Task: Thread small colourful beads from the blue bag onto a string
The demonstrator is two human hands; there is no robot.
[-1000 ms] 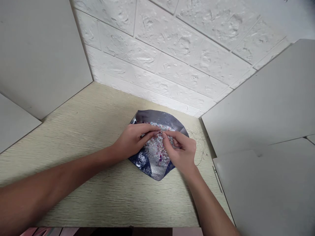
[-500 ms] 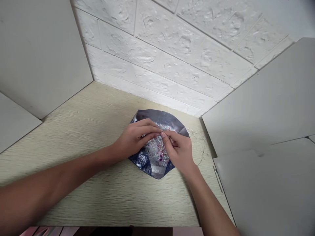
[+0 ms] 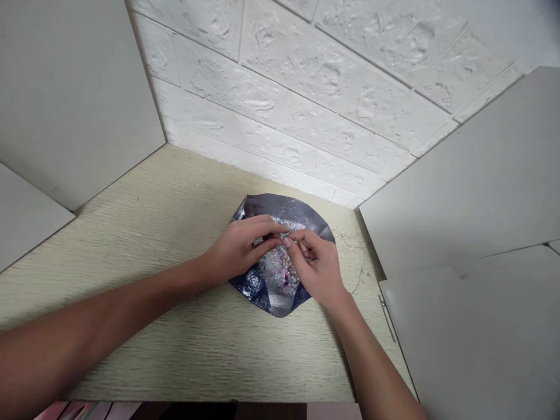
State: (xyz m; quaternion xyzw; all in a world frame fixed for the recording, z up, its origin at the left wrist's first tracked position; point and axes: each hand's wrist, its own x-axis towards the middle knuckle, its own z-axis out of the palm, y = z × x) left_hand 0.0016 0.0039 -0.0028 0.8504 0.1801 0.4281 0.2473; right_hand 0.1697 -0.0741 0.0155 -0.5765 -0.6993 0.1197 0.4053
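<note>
Your right hand nudged up, fingertips meeting left hand over beads on foil pouch; pinch unclear; rose emblem, no readable words.

Beads lay on a foil bag on the desk. A wall stood behind it, a board to the left, another board to the right.
</note>
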